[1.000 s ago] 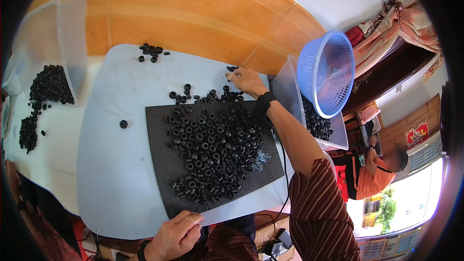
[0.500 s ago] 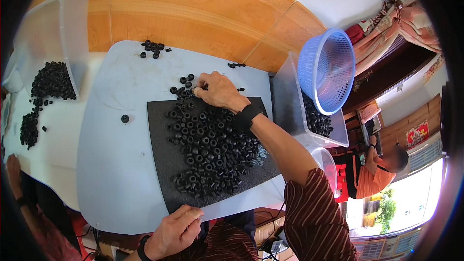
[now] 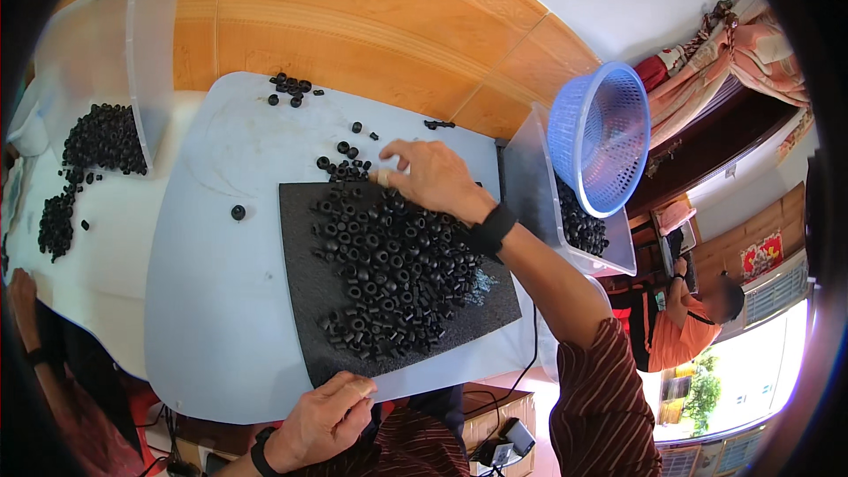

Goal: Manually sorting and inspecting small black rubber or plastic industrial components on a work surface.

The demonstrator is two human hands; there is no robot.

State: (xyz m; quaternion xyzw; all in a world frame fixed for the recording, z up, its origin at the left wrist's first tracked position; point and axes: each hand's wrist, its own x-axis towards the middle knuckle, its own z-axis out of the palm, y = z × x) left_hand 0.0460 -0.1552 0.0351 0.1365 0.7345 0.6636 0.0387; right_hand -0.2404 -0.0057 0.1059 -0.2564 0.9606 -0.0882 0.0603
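A heap of small black ring-shaped and stubby parts (image 3: 380, 256) covers much of a dark mat (image 3: 305, 318) on the pale blue table. My right hand (image 3: 433, 178) hovers over the heap's far edge, thumb and forefinger spread, with nothing visible between them. Just beyond its fingertips lie a few loose black round parts (image 3: 343, 148) and a tiny black piece (image 3: 374, 135). Down at the near table edge, by the mat's corner, my left hand (image 3: 325, 422) is closed, thumb against the curled fingers. Whatever it may hold is hidden.
More black parts lie at the table's far edge (image 3: 291, 87), and one round part (image 3: 238, 212) sits left of the mat. A blue basket (image 3: 579, 115) rests on a clear bin (image 3: 530, 168) at right. At left, another bin (image 3: 132, 62) spills parts. Two other people are nearby.
My right hand has shifted right and its fingers have spread. One loose round part now lies farther from the others, and a tiny piece beside it shows. My left hand stays put.
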